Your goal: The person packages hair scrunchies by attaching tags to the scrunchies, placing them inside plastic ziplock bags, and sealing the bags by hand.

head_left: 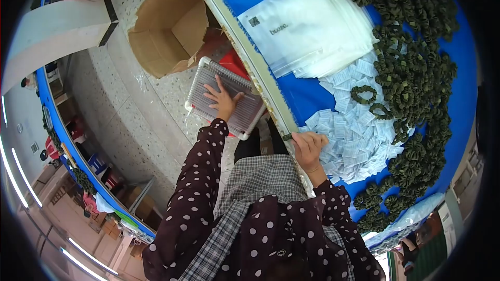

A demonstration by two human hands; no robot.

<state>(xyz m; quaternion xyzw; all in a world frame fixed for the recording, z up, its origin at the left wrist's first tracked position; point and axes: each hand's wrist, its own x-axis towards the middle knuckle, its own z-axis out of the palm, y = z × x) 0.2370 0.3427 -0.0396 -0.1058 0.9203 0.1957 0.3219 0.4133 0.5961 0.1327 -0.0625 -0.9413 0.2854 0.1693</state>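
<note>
Downward view along the edge of a blue-covered table (302, 96). Off to the left, beside the table, left hand (224, 103) wide open, palm down and fingers spread on a white-framed ribbed panel (245, 115), grasping nothing, perhaps for steadying it above the red object (234, 64) visible past its edge. At the table's rim, right hand (310, 149) mostly closed, thumb and fingertips apparently pinching a small dark-green piece (287, 137), probably for a light, precise hold. On the blue cover, side by side and likely for easy reach from one spot, a heap of dark-green scrunchies (411, 78), a loose pile of small printed slips (354, 140) and a fanned stack of translucent bags (312, 28). On the floor, near the panel, an open-topped cardboard box (151, 27). As for looks: panel roughly rectangular, aslant, pale-bordered, finely ribbed over a greyish-brown middle; pinched piece too small for fuller detail
</note>
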